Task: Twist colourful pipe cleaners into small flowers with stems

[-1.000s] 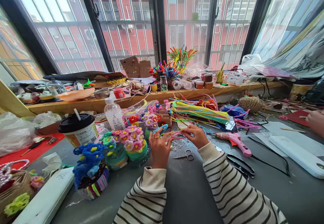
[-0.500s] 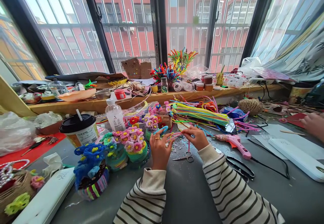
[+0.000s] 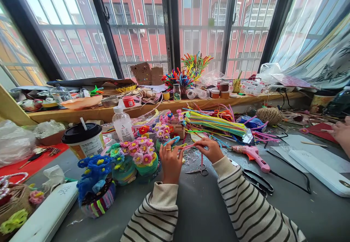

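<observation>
Pinching pink pipe cleaner (image 3: 188, 147) betw. L hand (image 3: 171, 163) & R hand (image 3: 210, 150), both grips closed on it, strand hanging twd scissors (image 3: 198, 171) just below. Flower pot (image 3: 147, 168) crowds grip's L; glue gun (image 3: 255, 155) to R; pipe-cleaner bundle (image 3: 218, 121) behind on worktop (image 3: 197, 209).

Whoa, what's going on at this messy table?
Somebody's left hand and right hand hold a pink pipe cleaner between them. A blue loop is at the left hand too. Small scissors lie on the table nearby, with pink flowers to the left and a pink glue gun to the right.
</observation>
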{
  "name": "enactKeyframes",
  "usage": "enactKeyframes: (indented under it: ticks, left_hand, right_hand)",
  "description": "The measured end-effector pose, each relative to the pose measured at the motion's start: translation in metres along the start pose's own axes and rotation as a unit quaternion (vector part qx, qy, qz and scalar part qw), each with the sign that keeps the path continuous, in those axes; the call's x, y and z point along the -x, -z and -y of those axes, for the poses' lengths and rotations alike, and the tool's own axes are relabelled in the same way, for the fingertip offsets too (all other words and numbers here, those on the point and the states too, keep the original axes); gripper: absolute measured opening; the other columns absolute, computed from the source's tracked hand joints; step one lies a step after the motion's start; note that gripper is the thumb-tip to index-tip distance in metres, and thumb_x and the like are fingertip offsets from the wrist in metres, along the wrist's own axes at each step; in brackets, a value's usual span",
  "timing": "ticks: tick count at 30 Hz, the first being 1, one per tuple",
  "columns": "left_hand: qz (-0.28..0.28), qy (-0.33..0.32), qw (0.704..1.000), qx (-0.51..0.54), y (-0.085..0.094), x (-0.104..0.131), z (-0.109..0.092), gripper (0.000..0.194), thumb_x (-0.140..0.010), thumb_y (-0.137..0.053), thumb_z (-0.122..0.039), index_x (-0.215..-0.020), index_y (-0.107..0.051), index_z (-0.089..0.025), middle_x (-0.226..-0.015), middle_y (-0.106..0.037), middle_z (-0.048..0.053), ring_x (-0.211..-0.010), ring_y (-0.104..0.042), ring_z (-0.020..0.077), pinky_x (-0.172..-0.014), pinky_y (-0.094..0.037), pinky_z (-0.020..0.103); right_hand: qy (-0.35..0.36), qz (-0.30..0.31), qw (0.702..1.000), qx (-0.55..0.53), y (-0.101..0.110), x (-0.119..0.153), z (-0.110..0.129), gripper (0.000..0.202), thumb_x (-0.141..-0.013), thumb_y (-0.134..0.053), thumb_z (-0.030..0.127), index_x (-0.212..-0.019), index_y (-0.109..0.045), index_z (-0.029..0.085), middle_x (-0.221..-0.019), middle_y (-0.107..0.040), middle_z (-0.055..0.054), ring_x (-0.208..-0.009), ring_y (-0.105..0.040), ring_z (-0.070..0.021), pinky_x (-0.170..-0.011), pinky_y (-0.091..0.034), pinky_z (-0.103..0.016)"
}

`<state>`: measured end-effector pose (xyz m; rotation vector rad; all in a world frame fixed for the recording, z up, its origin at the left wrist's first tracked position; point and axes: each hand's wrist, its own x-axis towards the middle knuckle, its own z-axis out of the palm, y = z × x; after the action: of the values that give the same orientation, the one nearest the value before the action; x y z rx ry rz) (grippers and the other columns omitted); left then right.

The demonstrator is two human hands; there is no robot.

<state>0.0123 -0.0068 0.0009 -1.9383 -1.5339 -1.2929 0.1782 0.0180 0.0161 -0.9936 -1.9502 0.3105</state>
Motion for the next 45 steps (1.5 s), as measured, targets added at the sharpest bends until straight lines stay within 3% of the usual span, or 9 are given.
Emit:
enactKeyframes:
  ticks: [9, 19, 27, 31, 37, 45]
  left_hand:
    - [0.017, -0.016, 0.999, 0.028, 0.004, -0.003, -0.002, 0.014, -0.071, -0.048, -0.027, -0.071, -0.060, -0.021, -0.100, -0.053, 0.006, -0.095, -0.046, 0.0198, -0.093, -0.022, 0.043]
    - [0.061, -0.013, 0.992, 0.111, 0.006, -0.006, 0.000, 0.013, -0.070, -0.049, -0.026, -0.068, -0.061, -0.022, -0.101, -0.052, 0.005, -0.095, -0.046, 0.0194, -0.092, -0.023, 0.045]
    - [0.002, 0.066, 0.991, 0.120, 0.007, -0.005, -0.001, 0.018, -0.069, -0.049, -0.031, -0.066, -0.060, -0.018, -0.101, -0.051, 0.009, -0.098, -0.044, 0.0215, -0.085, -0.032, 0.042]
    - [0.005, 0.071, 0.989, 0.132, 0.008, -0.005, -0.003, 0.018, -0.069, -0.049, -0.031, -0.064, -0.060, -0.018, -0.099, -0.051, 0.008, -0.097, -0.045, 0.0210, -0.083, -0.035, 0.039]
    - [0.035, 0.038, 0.986, 0.160, 0.007, -0.004, -0.006, 0.015, -0.068, -0.051, -0.029, -0.065, -0.061, -0.018, -0.097, -0.052, 0.008, -0.097, -0.045, 0.0206, -0.082, -0.037, 0.039]
    - [0.075, 0.024, 0.981, 0.177, 0.005, -0.002, -0.008, 0.015, -0.069, -0.051, -0.030, -0.067, -0.061, -0.019, -0.098, -0.051, 0.008, -0.097, -0.045, 0.0195, -0.082, -0.037, 0.038]
  right_hand:
    - [-0.030, -0.028, 0.999, -0.001, 0.001, -0.001, -0.003, 0.015, -0.072, -0.051, 0.028, -0.073, -0.063, 0.018, -0.068, -0.059, -0.004, -0.058, -0.053, -0.0126, -0.058, -0.043, -0.025]
    - [-0.101, -0.013, 0.991, -0.083, 0.010, -0.002, -0.008, 0.021, -0.066, -0.056, 0.035, -0.069, -0.063, 0.016, -0.069, -0.061, -0.004, -0.065, -0.055, -0.0149, -0.060, -0.042, -0.026]
    - [-0.186, 0.060, 0.953, -0.232, 0.012, -0.003, -0.011, 0.027, -0.059, -0.059, 0.039, -0.068, -0.062, 0.014, -0.060, -0.059, 0.000, -0.058, -0.052, -0.0105, -0.056, -0.040, -0.022]
    - [-0.236, 0.068, 0.906, -0.344, 0.008, -0.003, -0.005, 0.024, -0.056, -0.062, 0.036, -0.062, -0.061, 0.013, -0.048, -0.054, 0.003, -0.044, -0.047, -0.0059, -0.045, -0.037, -0.019]
    - [-0.322, -0.024, 0.791, -0.519, -0.009, -0.003, 0.001, 0.022, -0.048, -0.069, 0.030, -0.061, -0.059, 0.014, -0.049, -0.056, 0.004, -0.042, -0.050, -0.0042, -0.042, -0.041, -0.015]
    - [-0.314, -0.041, 0.753, -0.577, -0.013, -0.004, -0.001, 0.029, -0.051, -0.069, 0.024, -0.079, -0.062, 0.016, -0.054, -0.058, 0.003, -0.044, -0.052, -0.0031, -0.043, -0.044, -0.011]
